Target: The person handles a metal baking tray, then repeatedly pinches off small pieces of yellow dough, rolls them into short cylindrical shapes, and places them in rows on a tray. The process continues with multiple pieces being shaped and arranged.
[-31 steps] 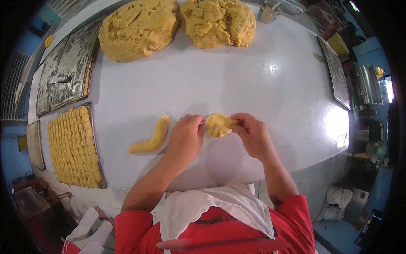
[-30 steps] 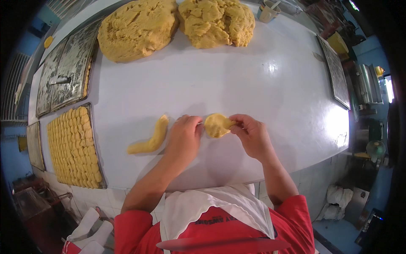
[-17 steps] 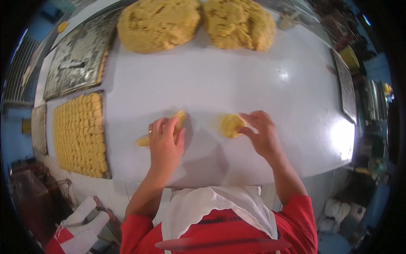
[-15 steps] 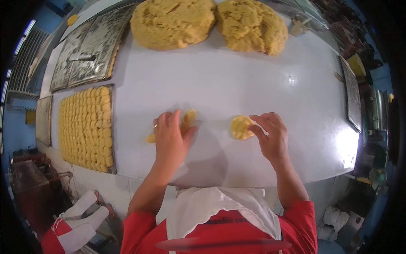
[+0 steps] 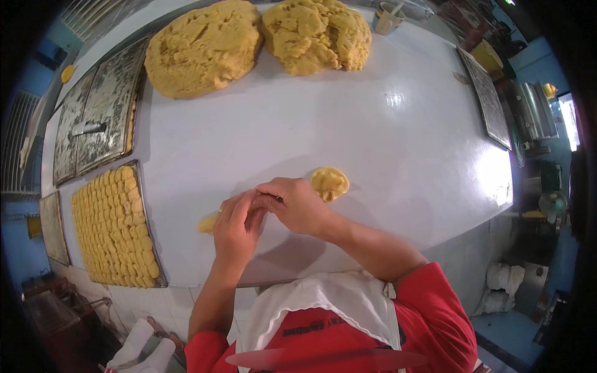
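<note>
My left hand is closed low over the table, and the end of a yellow dough strip pokes out on its left side. My right hand reaches across to it, thumb and fingers pinched together at the left fingertips. Whatever lies in that pinch is hidden behind the knuckles. Just beyond my right hand, apart from it, a flattened round of dough with finger dents lies on the table.
Two big dough mounds sit at the far side, a cup beside them. At left is a tray of small dough pieces; behind it, dark metal trays carry a metal scraper. Another tray lies along the right edge.
My right hand has left the dough round and moved left to meet my left hand. The left hand's spread fingers have drawn together. The whole view has shifted and turned.
</note>
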Demonstrator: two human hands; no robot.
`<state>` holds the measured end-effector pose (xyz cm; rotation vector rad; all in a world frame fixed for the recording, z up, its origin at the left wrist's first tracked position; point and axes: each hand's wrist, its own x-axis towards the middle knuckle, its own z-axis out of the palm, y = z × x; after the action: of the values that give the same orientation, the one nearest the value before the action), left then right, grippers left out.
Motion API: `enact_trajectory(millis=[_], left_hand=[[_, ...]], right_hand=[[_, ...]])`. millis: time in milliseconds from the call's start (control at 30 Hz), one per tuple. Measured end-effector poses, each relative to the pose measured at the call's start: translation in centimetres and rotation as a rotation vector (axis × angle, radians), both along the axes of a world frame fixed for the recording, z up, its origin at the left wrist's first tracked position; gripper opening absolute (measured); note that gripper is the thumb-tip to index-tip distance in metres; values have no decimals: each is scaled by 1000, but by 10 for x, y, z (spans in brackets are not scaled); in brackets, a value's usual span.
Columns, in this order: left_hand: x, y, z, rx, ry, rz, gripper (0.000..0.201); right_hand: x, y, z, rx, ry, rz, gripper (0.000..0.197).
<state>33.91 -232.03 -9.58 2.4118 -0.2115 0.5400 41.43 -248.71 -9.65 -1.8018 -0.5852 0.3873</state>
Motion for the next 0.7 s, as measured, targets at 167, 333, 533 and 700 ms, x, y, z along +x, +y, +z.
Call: enact_trajectory(millis=[167,333,533,700], left_hand=[[6,-2,-5,79,-56,-53,35],[17,-5,9,302,-79,185,30],[43,-69,6,113,286,-75,23],[66,-89,0,95,420,-88,19]], right_hand=[[-6,-7,-8,17,-26,-109,16],[3,-60,11,67,-36,-312,22],[-6,-117,7,-304,-601,-290,31],[-14,-127,-17,-288,-648,-262,31]])
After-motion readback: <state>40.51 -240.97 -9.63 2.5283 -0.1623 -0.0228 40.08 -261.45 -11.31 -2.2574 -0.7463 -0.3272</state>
